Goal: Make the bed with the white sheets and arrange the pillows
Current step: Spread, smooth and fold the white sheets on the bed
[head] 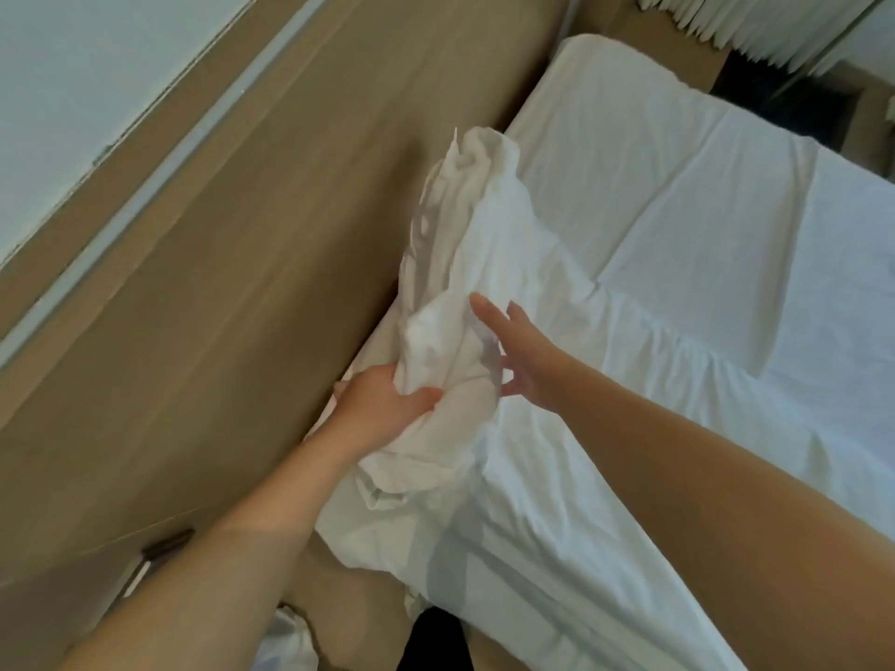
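Two bare forearms come in from the bottom edge of the head view, reaching forward over the near corner of the bed (pixel 605 598). At the bed's left edge the left hand (pixel 382 404) grips a bunch (pixel 450 263) of the white sheet (pixel 678 210), its fingers (pixel 426 394) curled into the lower end of the gathered cloth. The bunch rises from that grip as a tall, crumpled ridge along the side of the bed, its top end ragged and loose.

Just right of it, the right hand (pixel 520 353) has its fingers (pixel 484 307) straight and spread wide, laid against the right flank of the bunch and holding nothing.

Beyond the hands, the white sheet lies over the mattress, creased, with long fold lines across it and wrinkles toward the near corner.

A tan wooden panel (pixel 242 283) runs beside the bed's left edge, touching it. A pale wall (pixel 72 89) lies beyond the panel, and a white pleated curtain (pixel 736 21) hangs at the top right.
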